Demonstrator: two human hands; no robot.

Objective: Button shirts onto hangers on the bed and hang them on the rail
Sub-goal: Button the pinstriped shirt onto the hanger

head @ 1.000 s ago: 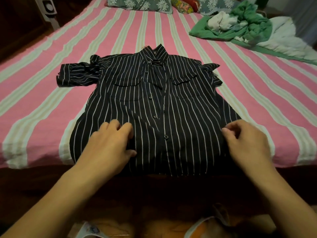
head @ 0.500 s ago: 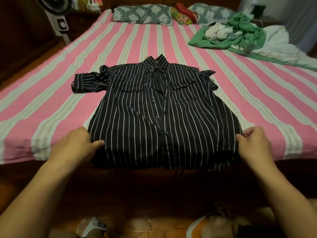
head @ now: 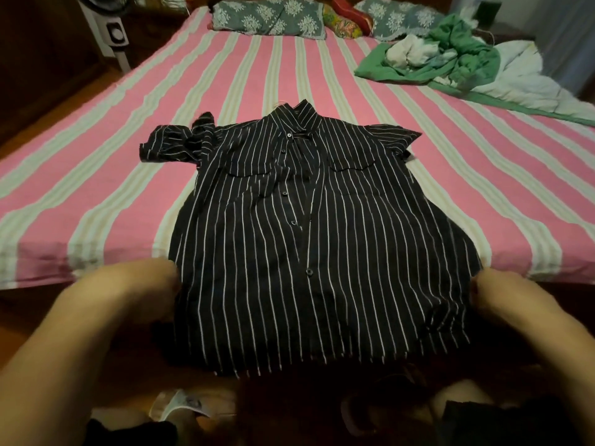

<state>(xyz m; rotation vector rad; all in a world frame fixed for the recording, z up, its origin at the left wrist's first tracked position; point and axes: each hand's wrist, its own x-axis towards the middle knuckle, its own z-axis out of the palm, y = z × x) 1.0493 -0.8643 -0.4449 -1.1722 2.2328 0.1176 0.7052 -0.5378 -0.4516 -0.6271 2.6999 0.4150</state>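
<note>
- Shirt [head: 309, 239] — dark with thin white stripes, lying face up and buttoned on the bed [head: 96, 201], its hem hanging over the near edge of the mattress toward the person.
- Left hand [head: 135, 291] sits at the shirt's left side seam near the hem and right hand [head: 515, 300] at the right side seam; both are blurred, and the fingertips meet the cloth, but whether they pinch it or only press against it I cannot tell.
- Fabric looks thin, soft and light — it will sag and fold wherever it is not supported, so a lift by the two side seams would likely let the middle droop.
- Better holds, to my judgement, are the shoulders or the collar [head: 299, 119], where a hanger would carry the weight; a pale curve that may be a hanger hook shows just above the collar, too small to be sure.
- Buttons [head: 309, 272] run down the placket; a hard pull sideways could strain them.
- Left sleeve [head: 170, 146] is bunched and lies out to the side, likely to trail on a lift.
- Striped sheet lies bare around the shirt on both sides and beyond the collar, giving room to slide or turn it.
- Green pile of clothes [head: 450, 59] lies well apart at the far right corner, pillows [head: 267, 17] at the head, a fan [head: 109, 30] beside the far left edge; no rail is in view.
</note>
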